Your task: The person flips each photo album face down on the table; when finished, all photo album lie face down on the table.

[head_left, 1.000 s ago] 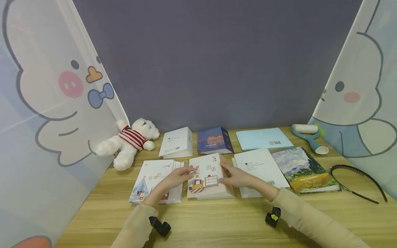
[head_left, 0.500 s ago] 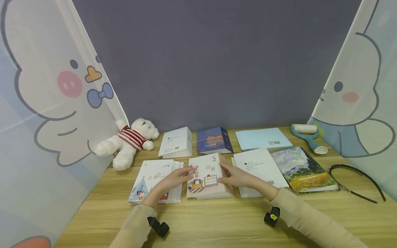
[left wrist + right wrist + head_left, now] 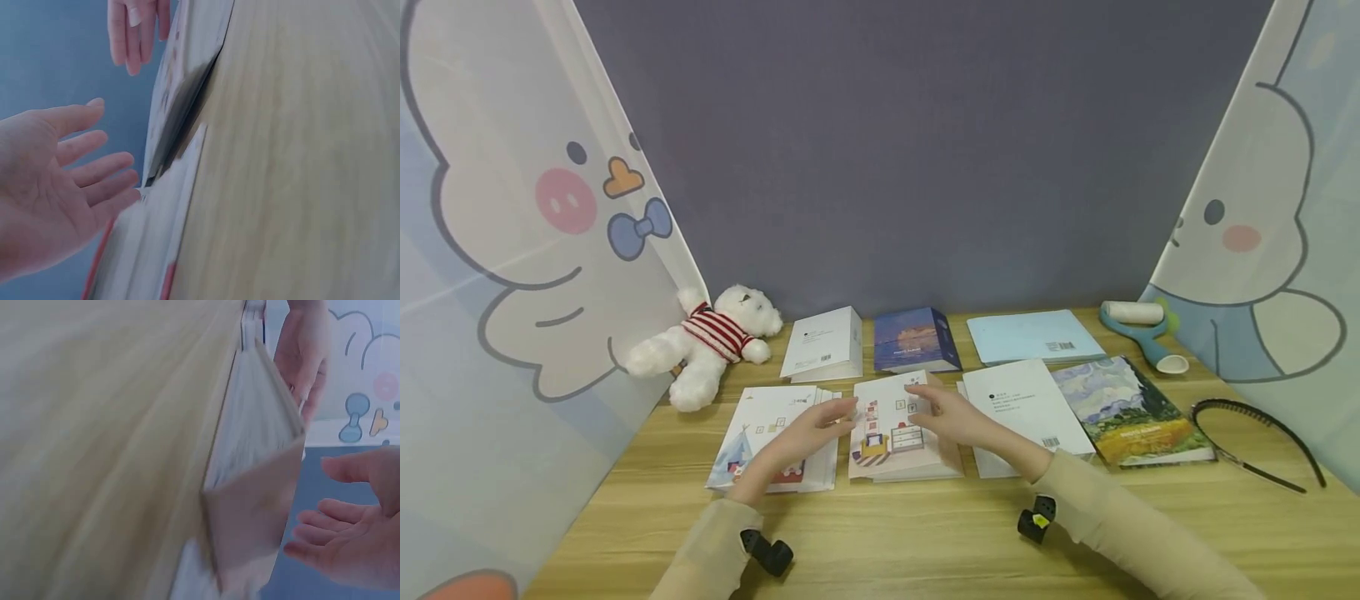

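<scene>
— What fills the scene?
— A wooden bench (image 3: 925, 533) set against a grey-blue wall (image 3: 917, 150), cartoon-print curtains (image 3: 512, 250) on both sides, 8 books spread across it.

— And the smaller items?
— A white teddy bear (image 3: 703, 350) in a striped jumper at the far left, a lint roller (image 3: 1138, 327) and a black headband (image 3: 1255, 437) at the right.

— Where is the illustrated book?
— The pink-covered book (image 3: 898, 427) lies flat in the front row, centre.

— What are the hands doing?
— The left hand (image 3: 808, 429) and right hand (image 3: 951, 418) hover just beside its 2 edges, fingers spread wide and relaxed, gripping nothing.
</scene>
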Demonstrator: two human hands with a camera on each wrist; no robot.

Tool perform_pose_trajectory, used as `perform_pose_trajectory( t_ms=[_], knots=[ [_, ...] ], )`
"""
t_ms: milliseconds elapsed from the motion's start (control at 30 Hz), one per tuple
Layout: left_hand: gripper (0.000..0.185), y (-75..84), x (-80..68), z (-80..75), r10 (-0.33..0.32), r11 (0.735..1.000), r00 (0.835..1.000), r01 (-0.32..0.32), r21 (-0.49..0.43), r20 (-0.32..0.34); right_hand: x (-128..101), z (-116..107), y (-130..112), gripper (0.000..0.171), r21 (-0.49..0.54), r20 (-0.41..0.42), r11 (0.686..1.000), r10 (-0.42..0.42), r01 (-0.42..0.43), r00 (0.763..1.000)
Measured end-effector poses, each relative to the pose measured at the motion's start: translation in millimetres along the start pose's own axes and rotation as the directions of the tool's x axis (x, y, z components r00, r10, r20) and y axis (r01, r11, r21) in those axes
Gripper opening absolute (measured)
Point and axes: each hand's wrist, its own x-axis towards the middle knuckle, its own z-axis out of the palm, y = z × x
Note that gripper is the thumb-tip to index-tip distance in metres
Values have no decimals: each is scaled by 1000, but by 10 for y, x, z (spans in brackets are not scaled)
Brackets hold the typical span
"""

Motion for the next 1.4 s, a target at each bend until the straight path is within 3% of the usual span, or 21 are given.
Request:
perform_pose_trajectory(
  t_ms=[233,500,833,1000,1167,1400],
  knots=[
    [46,-66,-118,-150,46,999,990,-43,29,-131,208,184,-241,46,-27,15,996,-90,90,996],
    [43,-192,-334,-401,62,998,958,-60,16,-281,466,439,-429,46,19,64,993,-118,117,991],
    [47,-343,-643,-654,61,996,936,-33,87,-347,595,700,-643,50,16,135,996,-85,84,987],
    [45,-426,-765,-745,31,997,923,1,81,-383,642,813,-657,58,8,206,999,-52,52,977],
    [46,-456,-821,-796,-58,991,911,103,90,-408,669,896,-663,68,-57,269,998,-4,20,963],
    [58,-494,-864,-821,-223,962,915,263,78,-335,674,972,-677,76,-107,326,994,32,4,945]
  ],
)
